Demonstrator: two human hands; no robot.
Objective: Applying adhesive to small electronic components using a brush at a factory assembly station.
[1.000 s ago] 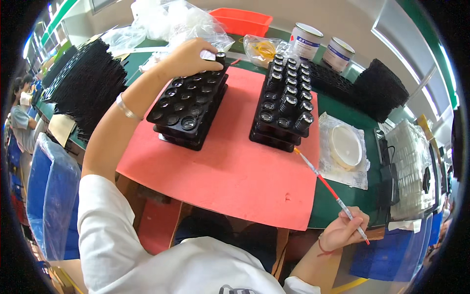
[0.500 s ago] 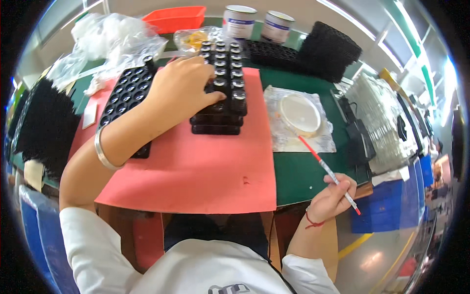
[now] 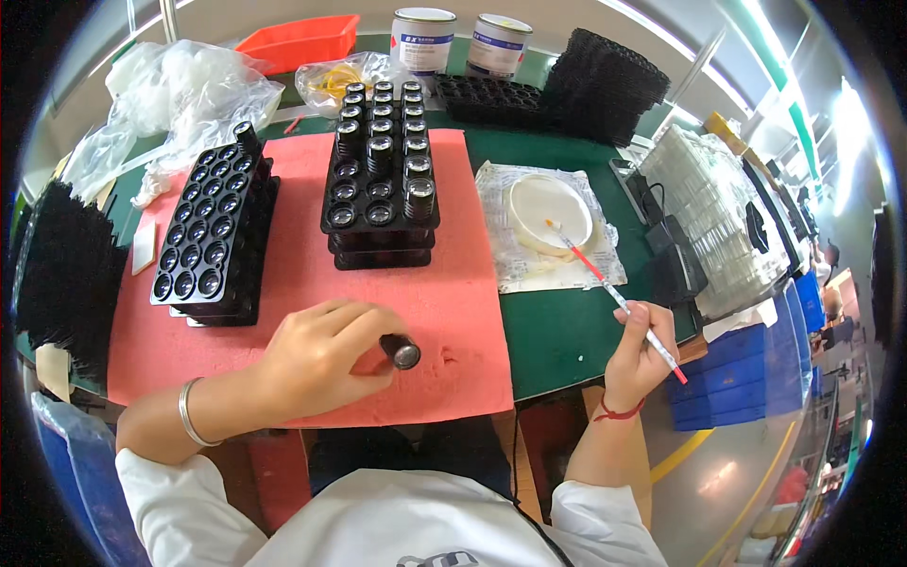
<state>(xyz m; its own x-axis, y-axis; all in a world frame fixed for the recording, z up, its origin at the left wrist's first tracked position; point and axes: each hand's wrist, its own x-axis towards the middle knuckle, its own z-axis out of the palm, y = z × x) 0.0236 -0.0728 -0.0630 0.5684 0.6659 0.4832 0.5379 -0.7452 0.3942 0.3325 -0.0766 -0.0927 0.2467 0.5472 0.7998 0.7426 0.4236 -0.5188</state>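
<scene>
Between the fingers of my left hand is a short black cylinder with a shiny round end, held above the near part of the pink mat. My right hand grips a thin paintbrush with a white and red handle. Its tip reaches over a round white dish on a creased paper sheet. In the middle stands a black holed rack with several black cylinders upright in its far and right holes. A second black rack at the left carries one cylinder at its far corner.
Two tins and a red tray stand at the back, beside plastic bags. Black stacked trays sit at the far right, more at the left. Clear stacked trays and a blue crate are on the right.
My left hand has come from the middle rack toward me, now holding one cylinder. The brush tip has moved up over the dish with my right hand. The whole view has shifted slightly.
</scene>
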